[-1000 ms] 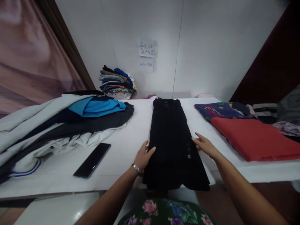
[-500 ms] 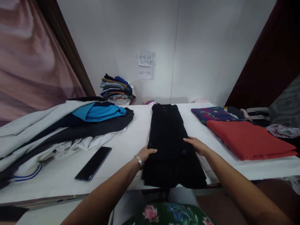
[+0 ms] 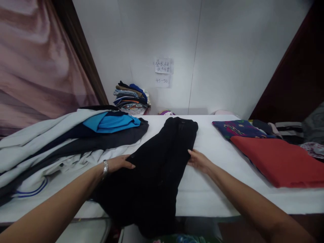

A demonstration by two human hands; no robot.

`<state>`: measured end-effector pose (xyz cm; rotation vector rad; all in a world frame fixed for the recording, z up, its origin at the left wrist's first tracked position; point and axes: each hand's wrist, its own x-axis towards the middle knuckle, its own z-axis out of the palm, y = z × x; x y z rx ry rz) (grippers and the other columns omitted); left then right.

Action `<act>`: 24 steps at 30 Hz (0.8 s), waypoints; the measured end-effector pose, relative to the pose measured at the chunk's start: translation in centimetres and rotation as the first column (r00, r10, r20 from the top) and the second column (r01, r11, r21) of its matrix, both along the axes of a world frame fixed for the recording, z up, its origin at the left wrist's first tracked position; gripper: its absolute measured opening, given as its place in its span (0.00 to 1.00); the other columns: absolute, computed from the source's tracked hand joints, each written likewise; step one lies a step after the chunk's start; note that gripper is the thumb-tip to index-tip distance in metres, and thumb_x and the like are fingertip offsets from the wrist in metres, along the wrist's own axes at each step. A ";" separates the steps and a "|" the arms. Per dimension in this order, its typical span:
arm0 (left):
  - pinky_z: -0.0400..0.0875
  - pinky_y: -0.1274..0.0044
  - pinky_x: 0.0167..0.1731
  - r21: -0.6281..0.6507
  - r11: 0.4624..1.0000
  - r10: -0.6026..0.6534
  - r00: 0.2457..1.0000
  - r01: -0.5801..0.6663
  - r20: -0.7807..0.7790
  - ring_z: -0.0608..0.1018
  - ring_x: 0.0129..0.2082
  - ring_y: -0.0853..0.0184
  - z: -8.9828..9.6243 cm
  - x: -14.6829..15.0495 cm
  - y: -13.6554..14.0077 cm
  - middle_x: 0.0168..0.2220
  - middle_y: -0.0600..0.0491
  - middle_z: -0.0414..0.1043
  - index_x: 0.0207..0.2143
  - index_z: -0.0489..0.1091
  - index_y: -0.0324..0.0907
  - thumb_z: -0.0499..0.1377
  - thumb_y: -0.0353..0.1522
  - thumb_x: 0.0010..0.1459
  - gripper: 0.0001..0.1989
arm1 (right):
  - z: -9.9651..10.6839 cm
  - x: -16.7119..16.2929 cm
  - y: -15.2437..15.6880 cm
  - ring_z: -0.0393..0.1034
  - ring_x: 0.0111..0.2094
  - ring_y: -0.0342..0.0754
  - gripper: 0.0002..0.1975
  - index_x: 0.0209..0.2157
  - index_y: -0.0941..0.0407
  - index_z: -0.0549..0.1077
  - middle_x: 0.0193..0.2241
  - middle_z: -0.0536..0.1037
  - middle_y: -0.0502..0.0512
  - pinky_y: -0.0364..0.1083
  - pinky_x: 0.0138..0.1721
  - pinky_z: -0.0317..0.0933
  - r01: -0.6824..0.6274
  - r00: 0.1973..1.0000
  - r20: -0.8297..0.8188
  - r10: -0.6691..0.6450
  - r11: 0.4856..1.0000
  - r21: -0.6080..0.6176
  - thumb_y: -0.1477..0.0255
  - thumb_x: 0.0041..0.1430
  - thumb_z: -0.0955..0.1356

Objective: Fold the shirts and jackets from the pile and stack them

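Observation:
A black jacket [image 3: 159, 162] lies slantwise across the table, its collar end at the back and its lower part hanging over the front edge. My left hand [image 3: 120, 163], with a silver bracelet at the wrist, pinches its left side, thumb on top. At the opposite side, my right hand [image 3: 199, 160] grips the edge, with the fingers partly hidden under the cloth. The phone is out of sight now, where the jacket and my left arm cover that spot.
Grey, blue and white clothes [image 3: 76, 135] are heaped at the left. A folded stack [image 3: 132, 98] stands at the back wall. To the right lie a red folded garment [image 3: 275, 160] and a patterned navy one [image 3: 238, 129]. Paper signs [image 3: 164, 65] hang on the wall [image 3: 222, 50].
The jacket went from lying straight and narrow to slanted, its lower part swung left and spread wider. My left hand moved left with it; my right hand shifted slightly left. The view turned a little.

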<state>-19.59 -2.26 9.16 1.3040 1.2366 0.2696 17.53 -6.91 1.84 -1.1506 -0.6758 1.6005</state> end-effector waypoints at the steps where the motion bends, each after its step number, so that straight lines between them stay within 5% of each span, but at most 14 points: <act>1: 0.73 0.67 0.43 0.015 1.000 -0.013 1.000 0.013 -0.018 0.80 0.38 0.54 -0.1 -0.1 0.4 0.33 0.53 0.79 0.37 0.73 0.42 0.67 0.35 0.30 0.25 | 0.1 0.7 1.9 0.73 0.31 0.46 0.19 0.49 0.55 0.66 0.34 0.77 0.55 0.46 0.34 0.70 0.056 0.998 0.016 -0.056 0.998 -0.004 0.67 0.56 0.70; 8: 0.75 0.66 0.39 0.035 0.999 0.016 0.992 -0.012 -0.126 0.80 0.36 0.52 -0.2 -1.2 2.4 0.29 0.55 0.78 0.32 0.73 0.44 0.66 0.32 0.28 0.21 | 0.5 4.3 12.4 0.71 0.31 0.48 0.21 0.47 0.61 0.68 0.32 0.76 0.59 0.46 0.33 0.69 0.292 0.952 0.118 -0.282 0.953 -0.080 0.61 0.58 0.68; 15: 0.75 0.66 0.38 0.054 0.998 0.055 0.979 -0.045 -0.196 0.80 0.36 0.51 0.3 -0.8 2.1 0.29 0.55 0.78 0.30 0.72 0.45 0.65 0.30 0.29 0.19 | 0.6 6.6 17.6 0.71 0.30 0.46 0.15 0.44 0.62 0.69 0.30 0.77 0.58 0.44 0.32 0.68 0.356 0.921 0.191 -0.339 0.932 -0.063 0.67 0.60 0.67; 20: 0.74 0.69 0.39 0.125 0.991 -0.013 0.966 0.047 -0.260 0.79 0.37 0.54 1.0 -0.7 3.1 0.32 0.56 0.79 0.36 0.74 0.45 0.64 0.30 0.29 0.24 | 1.2 9.2 16.3 0.70 0.27 0.44 0.08 0.39 0.61 0.70 0.26 0.77 0.54 0.41 0.28 0.66 0.338 0.922 0.208 -0.326 0.941 -0.027 0.75 0.56 0.67; 24: 0.72 0.71 0.39 0.229 0.957 -0.077 0.915 0.179 -0.397 0.78 0.38 0.56 2.6 0.6 6.0 0.33 0.57 0.79 0.39 0.75 0.47 0.63 0.30 0.29 0.26 | 0.2 12.9 9.3 0.71 0.29 0.46 0.07 0.36 0.57 0.72 0.29 0.78 0.54 0.41 0.26 0.65 0.390 0.901 0.191 -0.389 0.920 0.031 0.74 0.53 0.68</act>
